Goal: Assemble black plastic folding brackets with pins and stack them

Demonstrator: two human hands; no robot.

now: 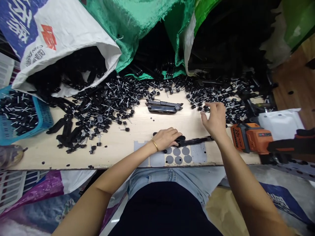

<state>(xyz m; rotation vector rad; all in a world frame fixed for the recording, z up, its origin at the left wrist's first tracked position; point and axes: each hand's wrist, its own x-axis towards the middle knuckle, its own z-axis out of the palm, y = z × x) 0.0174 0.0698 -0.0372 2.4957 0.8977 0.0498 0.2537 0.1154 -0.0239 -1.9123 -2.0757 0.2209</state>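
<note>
My left hand (168, 137), with a gold bangle at the wrist, lies with curled fingers over a long black plastic part (197, 141) near the table's front edge. Its far end reaches right, towards my right wrist; the end under my palm is partly hidden. My right hand (214, 119) hovers at the edge of a heap of black-headed metal pins (230, 101). Its thumb and fingers are apart, and I see nothing between them. Between and beyond my hands lie a pair of black plastic arms (163, 107), side by side.
Another heap of black-headed pins (108, 101) spreads on the left, near a blue basket (44, 113) of pins. A white sack (81, 26) and a green sack (137, 16) hold black parts at the back. An orange cordless power tool (257, 139) lies at right.
</note>
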